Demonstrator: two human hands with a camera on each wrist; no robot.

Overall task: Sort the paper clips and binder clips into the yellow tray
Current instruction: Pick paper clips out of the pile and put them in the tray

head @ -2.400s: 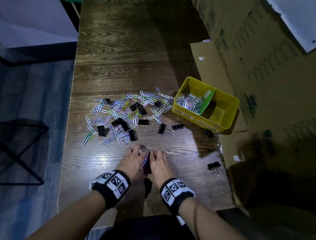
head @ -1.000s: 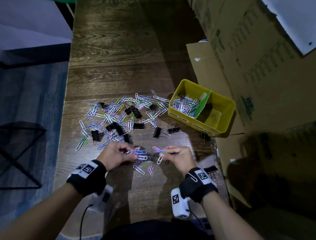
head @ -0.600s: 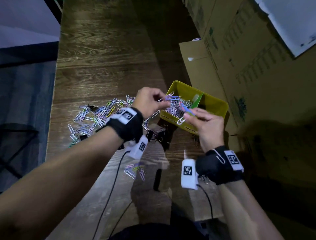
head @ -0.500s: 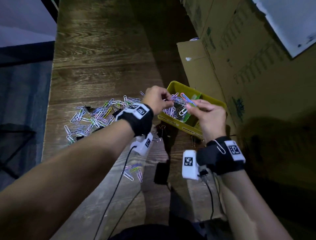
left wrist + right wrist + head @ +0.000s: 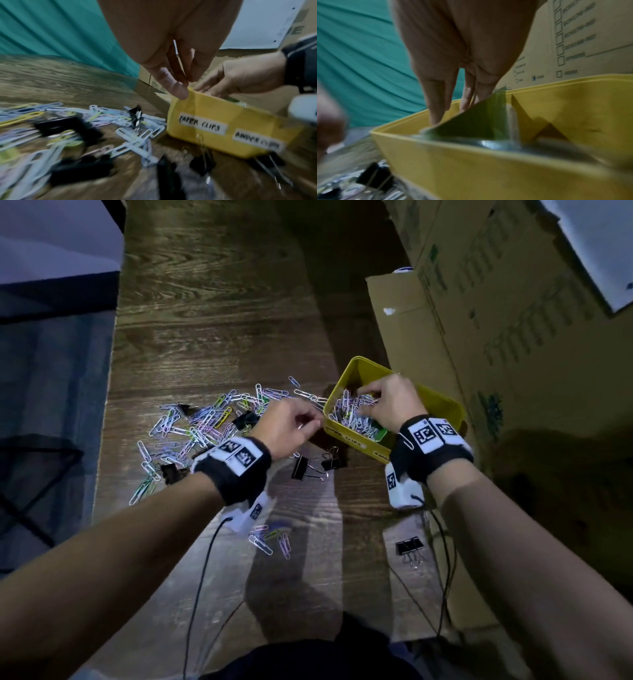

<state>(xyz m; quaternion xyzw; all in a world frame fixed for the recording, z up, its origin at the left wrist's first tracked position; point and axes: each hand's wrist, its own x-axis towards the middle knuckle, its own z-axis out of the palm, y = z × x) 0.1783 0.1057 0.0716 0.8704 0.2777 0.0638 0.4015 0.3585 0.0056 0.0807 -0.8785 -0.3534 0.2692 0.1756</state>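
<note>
The yellow tray [image 5: 346, 435] stands at the table's right; its front labels [image 5: 202, 125] are blurred. A green divider [image 5: 474, 124] splits it, and paper clips [image 5: 349, 416] fill the left compartment. My right hand [image 5: 363, 395] reaches down into that compartment with straight fingers [image 5: 436, 108]; their tips are hidden behind the divider. My left hand [image 5: 313, 422] hovers just left of the tray's corner, thumb against fingertips [image 5: 178, 89], with a thin pale wire, seemingly a paper clip [image 5: 175, 48], between them. A loose pile of coloured paper clips and black binder clips [image 5: 202, 422] lies to the left.
Two binder clips [image 5: 303, 469] lie in front of the tray and another [image 5: 409, 547] sits near the right edge. A few paper clips [image 5: 270, 539] lie close to me. Cardboard boxes [image 5: 479, 320] wall off the right side. Wrist cables [image 5: 202, 577] trail over the table.
Both hands carried paper clips from the table's near side up to the tray. The right hand has dropped into the paper clip compartment. The left hand has drawn back to the tray's left corner.
</note>
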